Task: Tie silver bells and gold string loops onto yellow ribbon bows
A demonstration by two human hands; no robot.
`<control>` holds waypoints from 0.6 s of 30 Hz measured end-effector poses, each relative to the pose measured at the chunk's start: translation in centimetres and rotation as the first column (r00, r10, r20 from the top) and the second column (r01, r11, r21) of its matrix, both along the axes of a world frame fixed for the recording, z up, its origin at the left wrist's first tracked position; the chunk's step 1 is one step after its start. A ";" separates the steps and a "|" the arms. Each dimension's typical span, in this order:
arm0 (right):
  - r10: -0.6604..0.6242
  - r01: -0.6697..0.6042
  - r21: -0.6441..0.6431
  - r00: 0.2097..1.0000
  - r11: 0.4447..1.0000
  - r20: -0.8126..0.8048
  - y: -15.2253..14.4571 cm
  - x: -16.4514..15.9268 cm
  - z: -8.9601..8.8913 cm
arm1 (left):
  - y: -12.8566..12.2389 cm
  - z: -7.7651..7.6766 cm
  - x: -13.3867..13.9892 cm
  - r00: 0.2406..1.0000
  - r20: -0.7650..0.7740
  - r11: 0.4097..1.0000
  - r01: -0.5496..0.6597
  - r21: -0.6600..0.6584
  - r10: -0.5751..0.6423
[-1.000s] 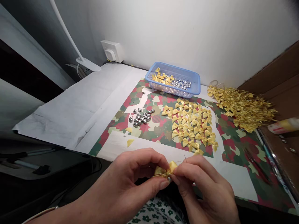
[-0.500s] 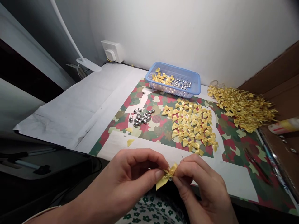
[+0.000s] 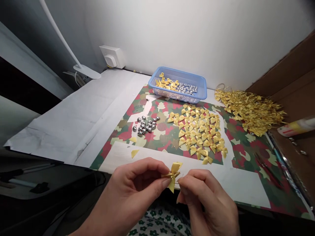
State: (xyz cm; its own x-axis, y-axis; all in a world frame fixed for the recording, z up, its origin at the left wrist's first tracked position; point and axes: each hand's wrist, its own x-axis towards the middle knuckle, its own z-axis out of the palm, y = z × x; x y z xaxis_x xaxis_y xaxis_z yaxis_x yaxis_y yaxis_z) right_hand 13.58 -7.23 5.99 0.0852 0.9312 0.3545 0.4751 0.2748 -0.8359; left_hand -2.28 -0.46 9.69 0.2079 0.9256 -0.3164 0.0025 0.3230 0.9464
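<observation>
My left hand (image 3: 145, 183) pinches a yellow satin ribbon bow (image 3: 175, 168) between thumb and forefinger, above the near table edge. The bow is turned with one tail up and one down, and something small and shiny sits at its knot. Just to its right is my right hand (image 3: 206, 193), thumb and fingertips pressed together, apart from the bow. The needle seen in these fingers a moment ago is now mostly hidden by them. Beyond the hands lie rows of yellow bows (image 3: 200, 134) and a cluster of small silver bells (image 3: 145, 126).
A blue basket (image 3: 177, 95) by the wall holds bows and silver bells. A heap of gold-yellow bows with cords (image 3: 256, 111) lies at the right, near tweezers (image 3: 268, 170) and a white-and-yellow bottle (image 3: 296, 126). Ribbon scraps (image 3: 134, 153) lie on white paper.
The bow has turned in my left hand and sits a little higher. My right hand has let go of it and drawn slightly away. The needle no longer stands out above the right fingers.
</observation>
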 end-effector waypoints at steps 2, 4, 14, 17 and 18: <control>-0.001 0.000 0.021 0.999 1.000 0.055 0.3 0.1 -0.4 | 0.1 0.0 0.1 0.999 0.035 0.999 -0.019 -0.039 0.021; -0.006 0.001 0.050 0.995 0.999 0.096 0.5 0.1 -0.6 | 0.1 -0.1 0.1 0.998 0.056 0.999 -0.039 -0.033 0.041; 0.017 -0.028 0.082 0.991 0.996 0.131 0.5 0.0 -0.8 | 0.3 0.1 0.2 0.997 0.054 0.997 -0.058 -0.059 0.061; 0.005 -0.015 0.077 0.991 0.997 0.131 0.5 0.0 -1.0 | 0.0 0.0 0.0 0.998 0.044 0.997 -0.033 -0.064 0.036; 0.005 -0.015 0.078 0.991 0.997 0.130 0.5 -0.1 -1.1 | 0.0 0.0 -0.1 0.999 0.039 0.997 -0.024 -0.072 0.027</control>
State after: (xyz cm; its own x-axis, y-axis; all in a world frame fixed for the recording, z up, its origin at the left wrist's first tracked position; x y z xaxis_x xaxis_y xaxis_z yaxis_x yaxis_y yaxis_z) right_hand 13.52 -6.71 4.92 0.0246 0.9005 0.4342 0.5752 0.3425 -0.7428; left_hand -2.33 -0.49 9.66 0.1981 0.9059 -0.3742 -0.0438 0.3896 0.9199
